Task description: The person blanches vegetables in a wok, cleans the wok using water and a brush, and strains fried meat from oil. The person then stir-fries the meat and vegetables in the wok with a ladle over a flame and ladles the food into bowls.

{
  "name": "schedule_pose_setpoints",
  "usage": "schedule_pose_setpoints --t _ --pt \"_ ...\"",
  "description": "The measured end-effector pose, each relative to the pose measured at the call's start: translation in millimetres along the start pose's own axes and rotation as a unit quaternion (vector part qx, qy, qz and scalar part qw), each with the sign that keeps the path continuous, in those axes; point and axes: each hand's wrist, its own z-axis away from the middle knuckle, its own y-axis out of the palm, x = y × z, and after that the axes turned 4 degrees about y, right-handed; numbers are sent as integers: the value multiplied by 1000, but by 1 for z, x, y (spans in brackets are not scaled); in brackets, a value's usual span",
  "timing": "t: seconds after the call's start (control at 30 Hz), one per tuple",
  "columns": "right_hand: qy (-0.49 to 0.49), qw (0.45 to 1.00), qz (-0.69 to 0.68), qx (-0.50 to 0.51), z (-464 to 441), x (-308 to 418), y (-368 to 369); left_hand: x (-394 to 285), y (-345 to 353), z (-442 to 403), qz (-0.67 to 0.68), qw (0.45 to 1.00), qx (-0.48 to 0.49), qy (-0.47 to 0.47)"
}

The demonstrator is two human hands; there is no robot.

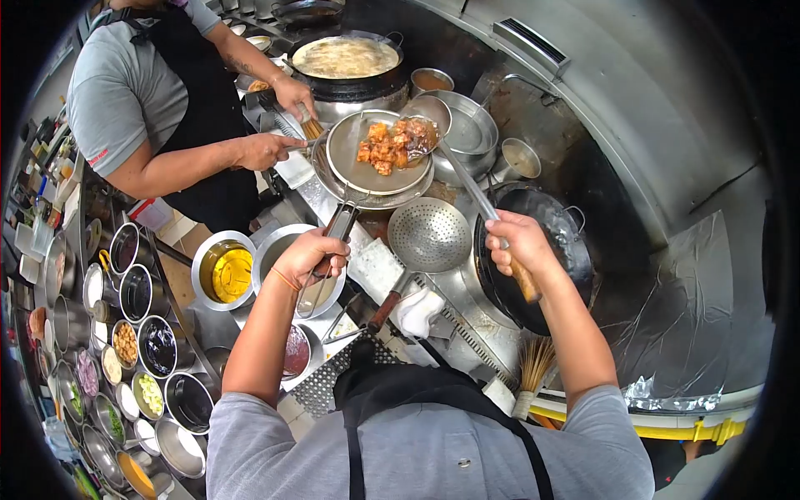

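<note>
My right hand (518, 243) is closed around a long ladle (467, 179) with a wooden handle end. The ladle's bowl tilts against orange-brown sauced chunks (387, 148), which lie in a round, shallow strainer-like pan (348, 162). My left hand (312, 257) is wrapped round a double-bar metal handle (342, 223) that reaches that pan's near edge. Beneath it a wider metal rim (392, 200) shows; the rest is hidden. A co-worker's hand (265, 151) grips a handle at the pan's left side. Between my hands rests a perforated skimmer (429, 233).
A dark wok (542, 258) sits on the right, near a bamboo brush (535, 367). Another wok with bubbling liquid (346, 57) stands at the back. A yellow-oil pot (232, 275) and several ingredient bowls (158, 346) line the left. The co-worker (158, 92) stands close by.
</note>
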Motion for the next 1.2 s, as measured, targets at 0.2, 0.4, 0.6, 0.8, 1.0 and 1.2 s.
schedule_pose_setpoints --t 0.2,0.4,0.6,0.8,1.0,1.2 --pt "-155 935 299 -115 -14 -36 20 -10 2 4 -20 1000 -11 -14" --pt "-190 873 423 -153 8 -33 34 -1 -3 0 37 999 -4 -7" --pt "-96 989 90 -65 8 -26 16 9 -6 -4 3 1000 5 20" --pt "-21 944 -311 111 6 -20 -27 -1 6 17 -63 998 0 27" --pt "-4 948 -311 70 -10 -30 -38 -46 7 41 -23 999 33 18" --pt "-75 987 145 -7 -18 -17 -19 -102 27 44 57 993 101 31"
